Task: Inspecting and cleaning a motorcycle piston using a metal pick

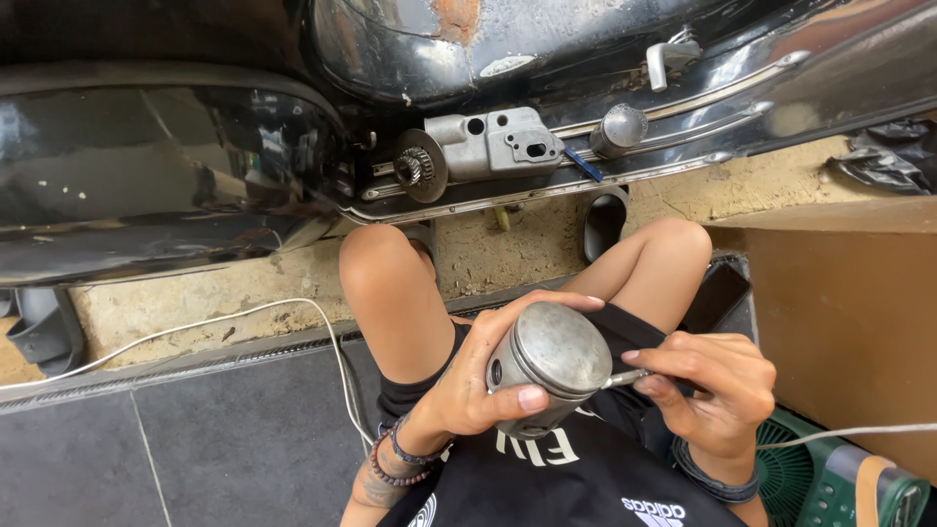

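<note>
The left hand (478,385) is wrapped around a grey metal piston (549,363), thumb across its lower side and fingers curled over the top, holding it above the person's lap between the knees. The right hand (708,385) pinches a thin metal tool (625,377) between thumb and forefinger; its tip touches the piston's right side. Beaded bracelets (400,461) ring the left wrist. A green crate (839,483) sits by the right elbow, beside a brown box (839,322). A white cable (195,327) runs over the dark floor tiles (215,439) at left. Beyond the knees lies a sandy concrete strip (244,283), then a black scooter body (166,166) with a grey engine part (488,146) and a small gear (418,168) resting on its footboard edge.
</note>
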